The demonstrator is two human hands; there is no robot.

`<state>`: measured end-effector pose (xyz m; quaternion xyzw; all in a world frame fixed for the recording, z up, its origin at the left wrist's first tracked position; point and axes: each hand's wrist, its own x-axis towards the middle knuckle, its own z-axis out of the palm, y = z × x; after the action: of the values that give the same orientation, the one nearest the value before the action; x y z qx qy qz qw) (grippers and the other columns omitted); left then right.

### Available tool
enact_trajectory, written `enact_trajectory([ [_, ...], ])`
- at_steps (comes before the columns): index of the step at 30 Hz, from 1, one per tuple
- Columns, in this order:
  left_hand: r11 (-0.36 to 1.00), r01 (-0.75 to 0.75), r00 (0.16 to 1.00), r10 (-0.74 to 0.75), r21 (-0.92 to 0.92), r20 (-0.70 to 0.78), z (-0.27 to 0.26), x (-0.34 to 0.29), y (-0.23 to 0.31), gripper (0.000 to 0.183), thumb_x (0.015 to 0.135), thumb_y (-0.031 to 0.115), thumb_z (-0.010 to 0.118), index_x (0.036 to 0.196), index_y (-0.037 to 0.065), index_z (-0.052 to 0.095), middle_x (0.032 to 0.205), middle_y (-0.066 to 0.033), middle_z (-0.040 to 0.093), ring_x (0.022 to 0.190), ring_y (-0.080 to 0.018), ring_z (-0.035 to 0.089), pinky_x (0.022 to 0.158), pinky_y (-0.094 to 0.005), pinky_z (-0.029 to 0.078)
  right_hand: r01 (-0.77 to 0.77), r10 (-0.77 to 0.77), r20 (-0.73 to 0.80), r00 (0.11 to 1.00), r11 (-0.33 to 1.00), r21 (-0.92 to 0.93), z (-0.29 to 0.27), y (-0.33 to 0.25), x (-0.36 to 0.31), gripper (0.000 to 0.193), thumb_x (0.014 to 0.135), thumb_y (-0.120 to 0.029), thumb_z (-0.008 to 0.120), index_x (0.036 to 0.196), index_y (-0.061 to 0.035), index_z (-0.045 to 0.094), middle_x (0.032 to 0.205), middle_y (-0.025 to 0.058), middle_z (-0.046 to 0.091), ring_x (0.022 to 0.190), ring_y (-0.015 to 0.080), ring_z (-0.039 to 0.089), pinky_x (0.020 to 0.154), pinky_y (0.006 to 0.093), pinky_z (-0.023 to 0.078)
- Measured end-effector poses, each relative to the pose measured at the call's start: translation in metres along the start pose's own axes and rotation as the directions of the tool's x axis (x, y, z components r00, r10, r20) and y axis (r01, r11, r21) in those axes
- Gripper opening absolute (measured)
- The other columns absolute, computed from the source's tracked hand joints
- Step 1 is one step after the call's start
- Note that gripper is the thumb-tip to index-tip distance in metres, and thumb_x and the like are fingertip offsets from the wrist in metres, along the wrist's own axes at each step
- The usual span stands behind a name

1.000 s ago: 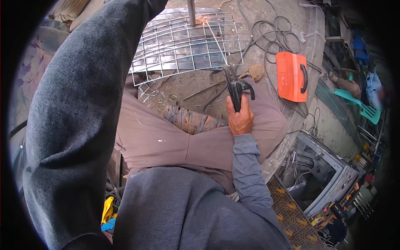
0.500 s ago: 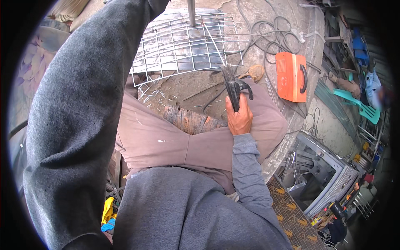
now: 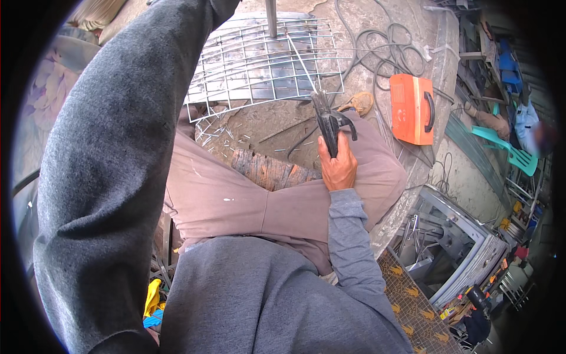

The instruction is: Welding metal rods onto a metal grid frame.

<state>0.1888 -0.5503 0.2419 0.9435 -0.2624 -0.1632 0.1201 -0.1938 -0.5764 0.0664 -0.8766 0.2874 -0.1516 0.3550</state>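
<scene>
My right hand (image 3: 339, 165) is closed round the black handle of a welding electrode holder (image 3: 330, 125). A thin pale welding rod (image 3: 302, 62) runs from its jaws up and left to the wire grid. The rod's far end lies at or just over the grid's bars near a metal post; contact I cannot tell. The wire grid (image 3: 236, 97), of crossed steel bars, lies over a grey metal sheet (image 3: 253, 44). That upright metal post (image 3: 270, 17) meets the grid at the top. My left arm, in a grey sleeve, reaches up past the top edge, so its hand is out of sight.
An orange welding machine (image 3: 411, 109) with a black handle stands to the right, near coiled cables (image 3: 389, 44). A charred log (image 3: 274, 171) lies between my legs, with scattered metal offcuts (image 3: 218, 133) beyond. Metal frames (image 3: 460, 242), a turquoise plastic chair (image 3: 510, 150) and another person are farther right.
The electrode holder and the rod have shifted very slightly to the left. Otherwise the scene looks the same.
</scene>
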Motion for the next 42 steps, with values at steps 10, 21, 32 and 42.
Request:
enact_trajectory([
  [10, 1.000, -0.024, 1.000, 0.024, -0.017, 0.005, -0.001, 0.005, -0.004, 0.032, 0.069, 0.029, 0.071, 0.080, -0.001, 0.075, 0.074, -0.0211, 0.070, 0.067, -0.0321, 0.069, 0.062, -0.0426, 0.054, 0.020, -0.020, 0.003, 1.000, 0.999, 0.026, 0.004, 0.004, 0.000, 0.044, 0.094, -0.027, 0.071, 0.125, 0.0012, 0.057, 0.102, 0.0240, 0.068, 0.092, 0.0436, 0.067, 0.078, 0.0457, 0.054],
  [21, 0.989, -0.142, 0.989, 0.141, 0.030, 0.033, 0.004, 0.008, -0.009, 0.032, 0.070, 0.029, 0.071, 0.080, -0.001, 0.075, 0.074, -0.0195, 0.070, 0.068, -0.0303, 0.069, 0.064, -0.0423, 0.054, 0.012, -0.012, -0.056, 0.998, 1.000, 0.004, 0.004, 0.003, 0.000, 0.042, 0.095, -0.032, 0.071, 0.120, -0.0006, 0.059, 0.090, 0.0223, 0.068, 0.079, 0.0428, 0.067, 0.069, 0.0465, 0.053],
  [32, 0.992, -0.047, 0.998, 0.051, -0.116, 0.027, -0.006, -0.010, 0.001, 0.033, 0.068, 0.029, 0.070, 0.081, -0.001, 0.075, 0.072, -0.0183, 0.069, 0.064, -0.0299, 0.067, 0.060, -0.0418, 0.052, 0.045, -0.047, -0.059, 0.997, 0.998, -0.032, 0.004, 0.006, 0.001, 0.044, 0.094, -0.030, 0.073, 0.119, 0.0027, 0.059, 0.089, 0.0238, 0.067, 0.078, 0.0434, 0.066, 0.068, 0.0468, 0.053],
  [42, 0.995, 0.022, 1.000, -0.021, -0.094, 0.016, 0.009, 0.018, -0.013, 0.031, 0.068, 0.029, 0.070, 0.079, 0.000, 0.075, 0.072, -0.0185, 0.069, 0.063, -0.0300, 0.067, 0.058, -0.0418, 0.051, 0.032, -0.032, -0.033, 0.999, 0.999, -0.007, 0.003, 0.002, 0.002, 0.045, 0.094, -0.030, 0.072, 0.121, 0.0030, 0.059, 0.095, 0.0233, 0.069, 0.083, 0.0427, 0.067, 0.072, 0.0459, 0.054],
])
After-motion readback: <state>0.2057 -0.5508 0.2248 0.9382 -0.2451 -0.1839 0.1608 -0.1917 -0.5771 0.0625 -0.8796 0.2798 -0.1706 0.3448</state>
